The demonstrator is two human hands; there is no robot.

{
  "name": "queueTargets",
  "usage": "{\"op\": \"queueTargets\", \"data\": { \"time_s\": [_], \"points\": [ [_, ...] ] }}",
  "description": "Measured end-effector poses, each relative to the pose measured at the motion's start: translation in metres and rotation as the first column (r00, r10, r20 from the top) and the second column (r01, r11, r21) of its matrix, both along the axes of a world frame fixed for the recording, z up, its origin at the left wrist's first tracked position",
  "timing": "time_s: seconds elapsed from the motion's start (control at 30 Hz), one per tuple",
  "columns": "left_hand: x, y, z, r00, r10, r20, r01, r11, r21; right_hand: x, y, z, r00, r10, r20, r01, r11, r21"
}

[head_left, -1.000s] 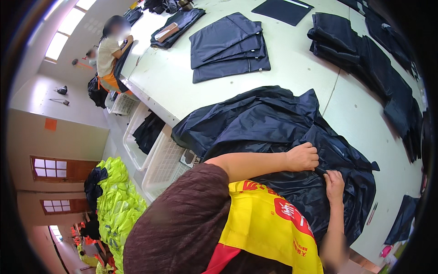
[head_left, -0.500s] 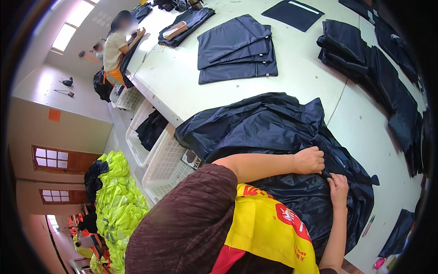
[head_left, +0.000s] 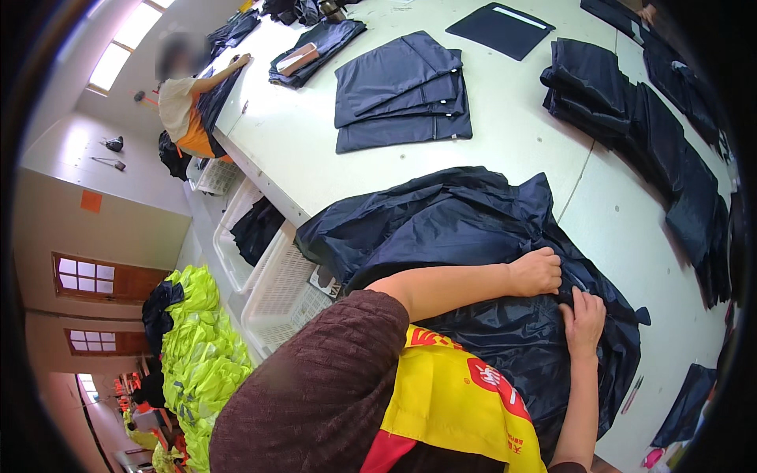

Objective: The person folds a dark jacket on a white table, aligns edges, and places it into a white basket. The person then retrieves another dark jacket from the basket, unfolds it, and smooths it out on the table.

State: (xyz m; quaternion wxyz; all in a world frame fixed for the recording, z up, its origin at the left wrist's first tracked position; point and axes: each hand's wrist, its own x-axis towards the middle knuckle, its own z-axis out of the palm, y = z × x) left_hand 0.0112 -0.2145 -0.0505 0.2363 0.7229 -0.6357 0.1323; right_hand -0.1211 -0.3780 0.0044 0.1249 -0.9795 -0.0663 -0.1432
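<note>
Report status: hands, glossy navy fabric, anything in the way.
Left hand curled, right hand bent-fingered beside it, both on the rumpled glossy navy fabric; grip hidden. Fabric spread on white flat table. Nothing seen blocking; folded navy fabric stack lies beyond.

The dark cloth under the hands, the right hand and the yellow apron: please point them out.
Dark cloth [head_left: 449, 225], head view: crumpled upper part.
Right hand [head_left: 584, 319], head view: back of hand.
Yellow apron [head_left: 434, 390], head view: plain yellow part.

We count: one heap of neon-yellow clothing [head_left: 201, 339]; white plastic baskets [head_left: 276, 311]; two paned wooden doors [head_left: 138, 281]; one orange square [head_left: 91, 201] on the wall [head_left: 150, 229]; one pale-shirted co-worker [head_left: 177, 102].
</note>
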Motion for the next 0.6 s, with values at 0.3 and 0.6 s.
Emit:
{"op": "queueTargets", "data": {
  "time_s": [0.3,0.6],
  "points": [
    [-0.006,0.000,0.026,0.991,0.129,-0.014,-0.129,0.992,0.005,0.015,-0.025,-0.031,0.992,0.024,0.123,-0.038,0.993,0.110],
    [-0.023,-0.003,0.015,0.965,0.258,-0.042,-0.257,0.966,0.026,0.054,-0.046,-0.017,0.991,-0.081,-0.107,0.090,0.992,0.084]
  ]
}}
